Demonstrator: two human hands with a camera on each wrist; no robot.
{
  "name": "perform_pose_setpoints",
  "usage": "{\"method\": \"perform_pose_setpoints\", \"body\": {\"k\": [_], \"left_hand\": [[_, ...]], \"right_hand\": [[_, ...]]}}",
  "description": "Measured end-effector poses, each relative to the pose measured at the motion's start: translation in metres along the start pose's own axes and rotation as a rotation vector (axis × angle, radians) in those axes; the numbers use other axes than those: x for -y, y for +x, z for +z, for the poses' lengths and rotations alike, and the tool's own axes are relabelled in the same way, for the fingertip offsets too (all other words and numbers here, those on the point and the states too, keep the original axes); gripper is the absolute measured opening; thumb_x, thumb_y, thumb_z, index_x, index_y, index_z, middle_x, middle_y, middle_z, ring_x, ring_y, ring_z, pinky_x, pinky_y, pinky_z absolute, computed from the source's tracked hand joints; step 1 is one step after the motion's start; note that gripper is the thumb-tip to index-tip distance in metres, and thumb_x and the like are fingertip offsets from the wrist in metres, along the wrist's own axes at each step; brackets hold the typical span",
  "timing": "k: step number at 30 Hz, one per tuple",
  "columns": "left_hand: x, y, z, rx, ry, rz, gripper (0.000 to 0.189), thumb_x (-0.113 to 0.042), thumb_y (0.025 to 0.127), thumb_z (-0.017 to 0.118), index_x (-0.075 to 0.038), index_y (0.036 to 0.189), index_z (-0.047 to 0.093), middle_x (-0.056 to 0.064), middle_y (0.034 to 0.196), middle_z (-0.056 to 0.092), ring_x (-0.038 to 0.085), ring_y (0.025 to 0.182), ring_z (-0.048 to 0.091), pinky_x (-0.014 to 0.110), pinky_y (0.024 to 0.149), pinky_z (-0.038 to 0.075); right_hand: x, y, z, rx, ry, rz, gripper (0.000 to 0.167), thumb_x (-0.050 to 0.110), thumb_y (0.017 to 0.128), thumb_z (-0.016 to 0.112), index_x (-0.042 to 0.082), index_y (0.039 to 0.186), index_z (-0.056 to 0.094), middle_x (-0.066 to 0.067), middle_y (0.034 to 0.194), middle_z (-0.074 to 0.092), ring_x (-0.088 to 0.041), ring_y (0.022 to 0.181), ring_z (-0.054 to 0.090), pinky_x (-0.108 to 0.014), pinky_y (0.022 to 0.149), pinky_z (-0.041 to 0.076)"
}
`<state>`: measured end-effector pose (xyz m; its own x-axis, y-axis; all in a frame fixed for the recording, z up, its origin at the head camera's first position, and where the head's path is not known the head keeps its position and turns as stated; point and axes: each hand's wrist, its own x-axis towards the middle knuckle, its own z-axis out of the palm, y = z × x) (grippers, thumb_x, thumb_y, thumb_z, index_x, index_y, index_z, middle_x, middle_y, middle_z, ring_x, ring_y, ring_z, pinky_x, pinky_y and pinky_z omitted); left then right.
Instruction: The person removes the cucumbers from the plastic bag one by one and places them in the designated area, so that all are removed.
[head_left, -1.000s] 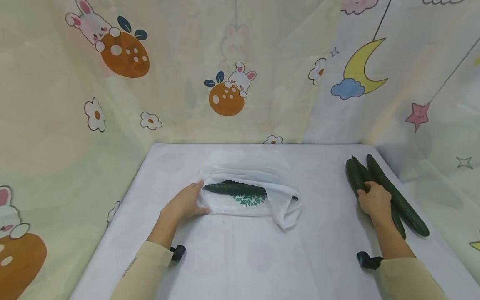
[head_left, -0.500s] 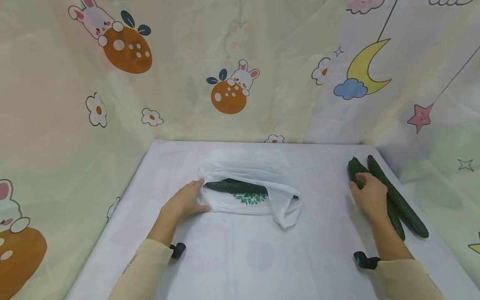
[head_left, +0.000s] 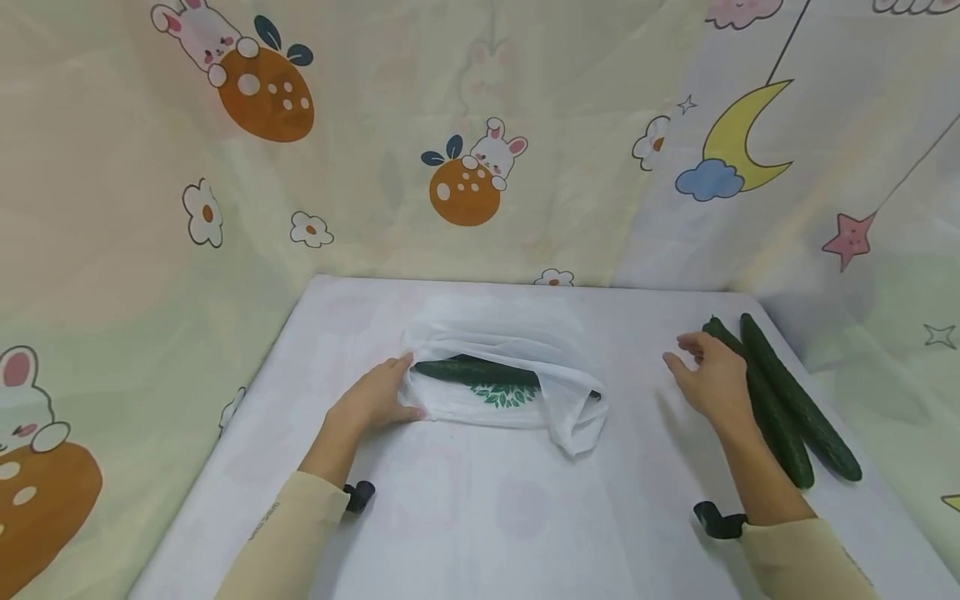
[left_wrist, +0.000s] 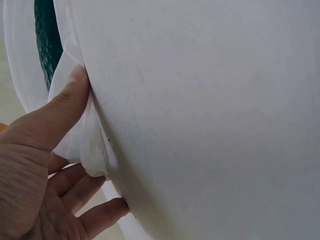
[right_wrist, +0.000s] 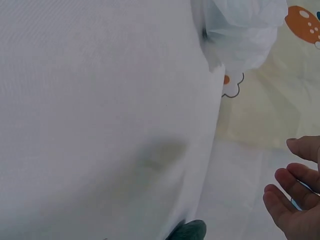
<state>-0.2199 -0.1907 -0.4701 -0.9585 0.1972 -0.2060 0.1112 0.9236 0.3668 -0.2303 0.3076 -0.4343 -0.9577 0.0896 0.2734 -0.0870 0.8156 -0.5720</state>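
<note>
Nr table edge (head_left: 896,500), loose R hand (head_left: 712,375) by 2 cukes (head_left: 799,397), wide gap to L hand (head_left: 375,398) gripping bag (head_left: 487,414).

The bag (head_left: 465,406) is white — its leaf print (head_left: 505,396), green.

No text is legible; the small dark lettering (head_left: 264,521) on the left sleeve (head_left: 296,537) is too blurred.

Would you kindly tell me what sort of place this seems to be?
Probably a makeshift filming booth: a white table, cartoon-printed sheeting behind and beside it, black devices at both wrists.
</note>
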Motion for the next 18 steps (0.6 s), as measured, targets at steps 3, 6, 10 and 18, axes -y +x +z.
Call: {"method": "perform_pose_setpoints", "body": {"k": [3, 6, 10, 18], "left_hand": [[-0.001, 0.001, 0.001, -0.005, 0.011, -0.001, 0.109, -0.046, 0.082, 0.086, -0.003, 0.162, 0.025, 0.026, 0.160, 0.038, 0.043, 0.148, 0.037, 0.056, 0.121, 0.032], [0.000, 0.002, 0.001, -0.004, 0.017, -0.005, 0.110, -0.046, 0.082, 0.086, -0.003, 0.162, 0.025, 0.025, 0.160, 0.038, 0.042, 0.148, 0.037, 0.056, 0.121, 0.032], [0.000, 0.002, 0.001, 0.001, 0.008, -0.005, 0.110, -0.047, 0.082, 0.086, -0.004, 0.163, 0.024, 0.025, 0.161, 0.037, 0.042, 0.149, 0.036, 0.056, 0.121, 0.031], [0.001, 0.001, 0.000, 0.004, 0.011, 0.020, 0.110, -0.047, 0.083, 0.085, -0.004, 0.163, 0.023, 0.024, 0.161, 0.037, 0.042, 0.149, 0.035, 0.055, 0.121, 0.032]], "right_hand": [[0.007, 0.001, 0.000, 0.011, 0.001, -0.011, 0.041, 0.022, 0.101, 0.064, -0.005, 0.132, 0.059, -0.030, 0.130, 0.062, -0.050, 0.121, 0.057, -0.064, 0.100, 0.050], [0.015, 0.001, 0.003, 0.003, 0.013, -0.037, 0.041, 0.022, 0.101, 0.065, -0.005, 0.131, 0.060, -0.029, 0.129, 0.063, -0.049, 0.121, 0.058, -0.063, 0.099, 0.051], [0.024, 0.001, 0.010, -0.020, 0.028, -0.081, 0.039, 0.020, 0.100, 0.067, -0.005, 0.129, 0.062, -0.028, 0.127, 0.065, -0.048, 0.120, 0.060, -0.062, 0.099, 0.052], [0.047, 0.001, 0.025, -0.012, 0.077, -0.146, 0.039, 0.018, 0.097, 0.071, -0.004, 0.128, 0.063, -0.027, 0.125, 0.067, -0.046, 0.118, 0.063, -0.058, 0.101, 0.052]]}}
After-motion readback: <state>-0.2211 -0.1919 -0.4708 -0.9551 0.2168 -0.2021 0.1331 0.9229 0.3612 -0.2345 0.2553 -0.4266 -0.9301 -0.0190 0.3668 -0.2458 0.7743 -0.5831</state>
